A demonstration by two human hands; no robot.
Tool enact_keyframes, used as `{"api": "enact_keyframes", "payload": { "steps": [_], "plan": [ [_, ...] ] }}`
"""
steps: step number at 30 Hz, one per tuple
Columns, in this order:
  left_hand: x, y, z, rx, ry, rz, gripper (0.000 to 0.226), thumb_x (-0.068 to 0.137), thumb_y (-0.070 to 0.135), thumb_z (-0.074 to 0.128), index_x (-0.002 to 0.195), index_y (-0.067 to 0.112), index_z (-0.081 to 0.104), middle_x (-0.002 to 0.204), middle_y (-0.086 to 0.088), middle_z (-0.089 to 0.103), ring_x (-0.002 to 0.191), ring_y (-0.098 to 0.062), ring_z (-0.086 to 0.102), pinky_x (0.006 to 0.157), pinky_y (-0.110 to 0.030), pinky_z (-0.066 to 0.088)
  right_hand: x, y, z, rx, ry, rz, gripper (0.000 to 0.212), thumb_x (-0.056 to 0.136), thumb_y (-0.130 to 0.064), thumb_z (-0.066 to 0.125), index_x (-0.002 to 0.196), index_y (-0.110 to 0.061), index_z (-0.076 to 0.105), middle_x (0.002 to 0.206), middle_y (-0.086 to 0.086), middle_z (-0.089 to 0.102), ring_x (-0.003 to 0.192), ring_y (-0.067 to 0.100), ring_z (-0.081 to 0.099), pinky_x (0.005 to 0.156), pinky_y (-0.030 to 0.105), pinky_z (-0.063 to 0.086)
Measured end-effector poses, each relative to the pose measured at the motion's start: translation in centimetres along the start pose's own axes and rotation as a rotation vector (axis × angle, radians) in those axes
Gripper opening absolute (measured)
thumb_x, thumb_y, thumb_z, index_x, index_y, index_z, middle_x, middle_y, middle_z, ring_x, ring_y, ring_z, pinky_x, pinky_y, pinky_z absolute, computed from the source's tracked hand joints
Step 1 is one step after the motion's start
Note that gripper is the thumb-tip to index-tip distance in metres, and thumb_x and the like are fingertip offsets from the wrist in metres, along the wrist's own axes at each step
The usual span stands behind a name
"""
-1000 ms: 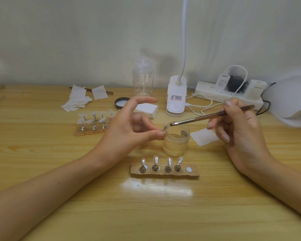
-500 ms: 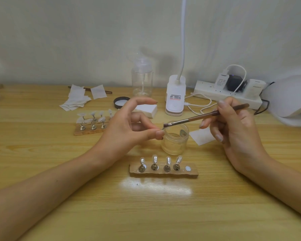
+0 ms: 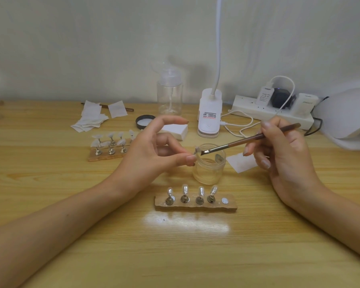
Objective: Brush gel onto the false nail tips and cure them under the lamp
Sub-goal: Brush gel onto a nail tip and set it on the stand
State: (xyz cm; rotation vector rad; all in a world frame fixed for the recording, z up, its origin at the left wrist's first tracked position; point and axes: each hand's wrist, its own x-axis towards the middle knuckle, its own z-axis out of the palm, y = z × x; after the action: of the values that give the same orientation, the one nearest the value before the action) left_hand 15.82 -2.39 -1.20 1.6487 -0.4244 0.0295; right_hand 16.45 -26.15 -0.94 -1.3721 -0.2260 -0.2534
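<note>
My left hand (image 3: 152,154) pinches a small nail tip on its stand (image 3: 196,151) between thumb and a finger, held just left of the open clear gel jar (image 3: 209,165). My right hand (image 3: 279,154) grips a brown brush (image 3: 247,140); its bristle end touches the held tip over the jar's rim. In front of the jar lies a wooden holder (image 3: 195,202) with several upright nail tips and one bare magnet spot at its right end. A second holder (image 3: 108,148) with several white tips sits at the left. The white curing lamp (image 3: 349,119) is at the far right.
A clear pump bottle (image 3: 169,94), a clip desk lamp base (image 3: 209,113), a power strip (image 3: 272,111) with plugs and cables stand along the back. White wipes (image 3: 92,117), a black lid (image 3: 144,121), a white block (image 3: 176,130) and a wipe (image 3: 240,162) lie around.
The brush tip has moved left and down a little, from above the jar to the nail tip held by my left hand. My left hand has stayed almost still.
</note>
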Motion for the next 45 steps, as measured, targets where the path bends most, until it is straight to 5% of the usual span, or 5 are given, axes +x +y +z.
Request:
{"api": "enact_keyframes", "payload": {
  "steps": [6, 34, 40, 45],
  "plan": [
    [0.02, -0.18, -0.10, -0.009, -0.004, 0.014, 0.067, 0.067, 0.023, 0.083, 0.129, 0.026, 0.056, 0.075, -0.001, 0.074, 0.082, -0.020, 0.077, 0.080, -0.021, 0.057, 0.05, -0.08, -0.06, 0.044, -0.043, -0.045, 0.025, 0.097, -0.031, 0.053, 0.073, -0.024, 0.051, 0.065, 0.008, 0.069, 0.036, 0.010, 0.037, 0.044, 0.025, 0.024],
    [0.01, -0.31, -0.14, 0.014, -0.019, 0.031, 0.065, 0.069, 0.021, 0.083, 0.129, 0.024, 0.057, 0.075, 0.001, 0.072, 0.086, -0.018, 0.076, 0.086, -0.029, 0.059, 0.19, 0.12, -0.35, -0.009, 0.024, -0.003, 0.027, 0.102, -0.019, 0.047, 0.075, -0.018, 0.048, 0.059, 0.009, 0.065, 0.035, 0.010, 0.031, 0.041, 0.016, 0.030],
    [0.02, -0.39, -0.20, 0.030, -0.020, 0.038, 0.065, 0.070, 0.022, 0.083, 0.129, 0.025, 0.057, 0.076, 0.001, 0.073, 0.087, -0.018, 0.076, 0.088, -0.029, 0.059, 0.10, -0.02, -0.07, 0.020, -0.063, -0.029, 0.023, 0.093, -0.033, 0.054, 0.075, -0.021, 0.050, 0.065, 0.009, 0.069, 0.036, 0.010, 0.034, 0.043, 0.020, 0.026],
    [0.08, -0.44, -0.20, 0.034, -0.025, 0.045, 0.064, 0.069, 0.024, 0.083, 0.128, 0.026, 0.057, 0.075, 0.003, 0.072, 0.085, -0.017, 0.076, 0.087, -0.030, 0.059, 0.19, 0.08, -0.23, 0.017, 0.028, 0.024, 0.028, 0.102, -0.021, 0.048, 0.074, -0.019, 0.049, 0.059, 0.010, 0.064, 0.036, 0.010, 0.034, 0.042, 0.016, 0.032]
  ]
}}
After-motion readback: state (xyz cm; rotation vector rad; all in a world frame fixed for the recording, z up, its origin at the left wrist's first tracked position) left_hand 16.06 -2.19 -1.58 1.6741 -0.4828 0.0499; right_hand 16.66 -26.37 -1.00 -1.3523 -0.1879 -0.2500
